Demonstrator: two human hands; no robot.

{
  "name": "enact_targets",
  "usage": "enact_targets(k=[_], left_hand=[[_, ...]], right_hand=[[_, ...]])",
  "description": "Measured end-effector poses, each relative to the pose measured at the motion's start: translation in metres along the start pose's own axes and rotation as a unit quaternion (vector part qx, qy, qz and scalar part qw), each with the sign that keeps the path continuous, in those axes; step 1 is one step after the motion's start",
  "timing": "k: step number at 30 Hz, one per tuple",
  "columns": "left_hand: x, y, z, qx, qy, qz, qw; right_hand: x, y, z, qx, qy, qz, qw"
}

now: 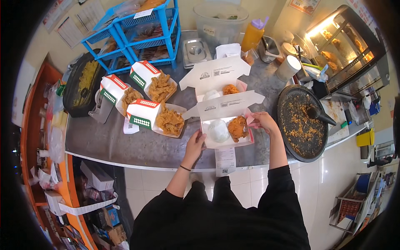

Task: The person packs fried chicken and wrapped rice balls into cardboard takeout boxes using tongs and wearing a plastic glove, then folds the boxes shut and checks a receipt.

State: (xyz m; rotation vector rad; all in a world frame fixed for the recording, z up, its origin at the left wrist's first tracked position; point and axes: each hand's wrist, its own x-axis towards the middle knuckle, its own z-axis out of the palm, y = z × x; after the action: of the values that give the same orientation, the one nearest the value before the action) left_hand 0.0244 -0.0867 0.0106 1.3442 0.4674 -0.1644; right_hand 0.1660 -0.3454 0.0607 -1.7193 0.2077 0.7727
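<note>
My left hand (195, 144) grips the left front corner of an open cardboard meal box (218, 145). On the opposite side, my right hand (264, 121) pinches the box's right side flap. Inside lie a wrapped white mound (218, 130), apparently rice, and a piece of fried chicken (237, 128). The lid stands raised at the back. Directly behind is a second open box (215, 76) with a similar white mound (211, 95) and fried chicken piece (230, 89). A printed receipt (225, 159) sticks out from under the front box and hangs over the counter edge.
Three paper cartons with fried chicken (170, 120) stand to the left on the metal counter (93, 134). At right sits a large stone mortar (300, 125) with a pestle (322, 115). Blue stacked baskets (147, 40), a sauce bottle (253, 34) and a lit food warmer (340, 50) line the back.
</note>
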Motion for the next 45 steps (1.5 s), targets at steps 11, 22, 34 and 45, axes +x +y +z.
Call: enact_targets(k=[11, 22, 34, 45], left_hand=[[0.004, -0.004, 0.003, 0.055, 0.024, 0.011, 0.998], [0.025, -0.001, 0.000, 0.016, -0.007, 0.128, 0.992], [0.017, 0.038, -0.009, 0.120, 0.181, 0.190, 0.957], [0.088, 0.134, -0.013, 0.415, 0.024, 0.084, 0.906]], right_hand=[[-0.011, 0.029, 0.003, 0.008, 0.033, 0.014, 0.999], [-0.022, 0.052, 0.018, 0.109, 0.043, -0.098, 0.988], [0.093, -0.092, -0.052, -0.088, 0.151, -0.167, 0.970], [0.145, -0.084, -0.026, -0.171, -0.157, -0.002, 0.973]])
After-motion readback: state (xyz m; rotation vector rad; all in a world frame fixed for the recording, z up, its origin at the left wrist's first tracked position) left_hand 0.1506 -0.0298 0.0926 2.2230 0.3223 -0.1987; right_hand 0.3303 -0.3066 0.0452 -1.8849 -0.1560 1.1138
